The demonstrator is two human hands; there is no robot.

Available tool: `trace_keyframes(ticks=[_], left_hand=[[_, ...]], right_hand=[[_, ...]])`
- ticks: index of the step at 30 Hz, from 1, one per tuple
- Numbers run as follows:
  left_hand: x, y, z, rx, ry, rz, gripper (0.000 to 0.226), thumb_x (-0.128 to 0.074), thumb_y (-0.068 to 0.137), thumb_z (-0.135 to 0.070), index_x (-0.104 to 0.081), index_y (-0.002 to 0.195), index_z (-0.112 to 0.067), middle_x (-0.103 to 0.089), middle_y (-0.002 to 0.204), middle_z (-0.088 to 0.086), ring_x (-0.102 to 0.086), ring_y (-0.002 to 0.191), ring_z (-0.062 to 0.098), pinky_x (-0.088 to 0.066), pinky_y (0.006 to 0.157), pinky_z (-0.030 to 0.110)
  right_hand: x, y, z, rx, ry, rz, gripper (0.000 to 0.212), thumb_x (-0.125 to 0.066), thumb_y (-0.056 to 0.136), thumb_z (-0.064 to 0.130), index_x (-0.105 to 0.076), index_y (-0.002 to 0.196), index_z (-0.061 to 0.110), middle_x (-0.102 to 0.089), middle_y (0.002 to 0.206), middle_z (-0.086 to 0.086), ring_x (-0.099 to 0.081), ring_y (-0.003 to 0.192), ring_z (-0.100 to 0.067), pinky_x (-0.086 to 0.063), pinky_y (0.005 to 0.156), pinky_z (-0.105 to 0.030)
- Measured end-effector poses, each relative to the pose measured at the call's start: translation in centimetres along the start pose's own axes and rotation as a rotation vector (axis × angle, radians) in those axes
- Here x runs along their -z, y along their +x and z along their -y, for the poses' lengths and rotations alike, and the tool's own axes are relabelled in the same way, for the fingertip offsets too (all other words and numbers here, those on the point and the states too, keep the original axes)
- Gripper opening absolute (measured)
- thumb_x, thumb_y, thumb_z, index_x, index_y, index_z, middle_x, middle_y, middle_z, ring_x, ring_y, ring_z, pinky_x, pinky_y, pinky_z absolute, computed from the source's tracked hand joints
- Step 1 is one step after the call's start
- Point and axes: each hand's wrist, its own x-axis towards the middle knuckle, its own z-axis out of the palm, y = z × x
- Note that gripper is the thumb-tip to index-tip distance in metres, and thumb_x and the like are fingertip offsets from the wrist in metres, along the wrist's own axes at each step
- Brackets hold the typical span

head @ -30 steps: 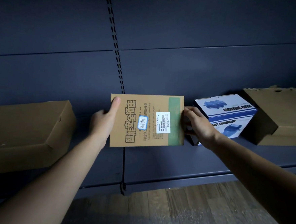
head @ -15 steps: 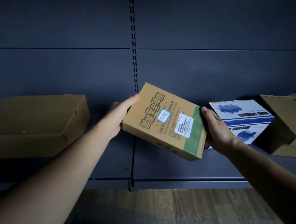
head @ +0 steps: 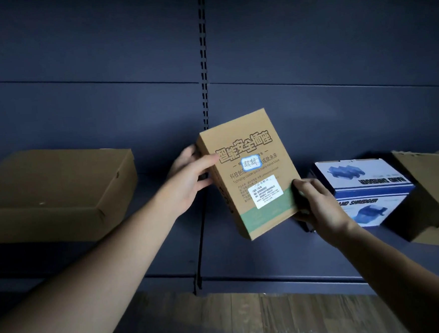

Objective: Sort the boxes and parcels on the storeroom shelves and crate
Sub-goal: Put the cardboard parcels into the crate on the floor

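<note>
Cardboard box (head: 250,174): held tilted above the dark shelf (head: 245,258), printed face up.
Left hand (head: 186,184): grips the cardboard box's left edge, thumb on front, fingers curled behind.
Right hand (head: 317,206): pinches its lower right corner.
Blue-white box (head: 365,190): near, at its right.
Open carton (head: 54,193): well apart, at its left.

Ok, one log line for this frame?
left hand: grips kraft box left edge | right hand: grips lower right corner | state: tilted over shelf | right: blue-white box
</note>
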Motion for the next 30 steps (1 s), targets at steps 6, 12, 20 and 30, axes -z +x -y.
trace_keyframes(ticks=[6,12,20,30], left_hand=[[-0.3,0.1,0.0,-0.054,-0.002,-0.009,0.031,-0.055,0.093,-0.006,-0.060,0.121,-0.018,-0.070,0.117,0.004,-0.065,0.107,0.021,-0.049,0.096,0.042],[-0.4,0.0,0.3,-0.063,-0.018,0.016,0.028,-0.052,0.096,-0.007,-0.059,0.122,-0.015,-0.068,0.120,0.005,-0.064,0.109,0.017,-0.050,0.093,0.032],[-1.7,-0.8,1.8,0.037,0.160,0.043,0.030,-0.064,0.091,-0.013,-0.054,0.119,-0.018,-0.070,0.115,-0.004,-0.066,0.107,0.015,-0.049,0.099,0.044],[-4.8,-2.0,4.1,0.171,0.199,-0.015,0.050,-0.074,0.084,-0.016,-0.048,0.126,-0.025,-0.069,0.118,-0.008,-0.065,0.109,0.011,-0.050,0.099,0.041]], right_hand=[[-0.5,-0.7,0.3,0.048,-0.176,0.069,0.017,-0.053,0.098,0.031,-0.053,0.113,0.022,-0.065,0.093,0.003,-0.061,0.071,-0.010,-0.046,0.051,-0.019],[-0.6,-1.3,0.7,0.055,-0.199,0.097,0.026,-0.052,0.099,0.025,-0.052,0.125,0.020,-0.061,0.097,-0.004,-0.056,0.052,0.004,-0.038,0.039,-0.011],[-0.8,-1.1,0.3,0.134,-0.239,0.135,0.036,-0.057,0.096,0.030,-0.048,0.131,0.036,-0.070,0.102,0.021,-0.064,0.086,0.011,-0.046,0.067,-0.007],[0.8,-2.0,-0.5,0.063,-0.178,0.057,0.034,-0.063,0.092,0.031,-0.051,0.124,0.030,-0.070,0.106,0.012,-0.067,0.095,0.000,-0.051,0.077,-0.013]])
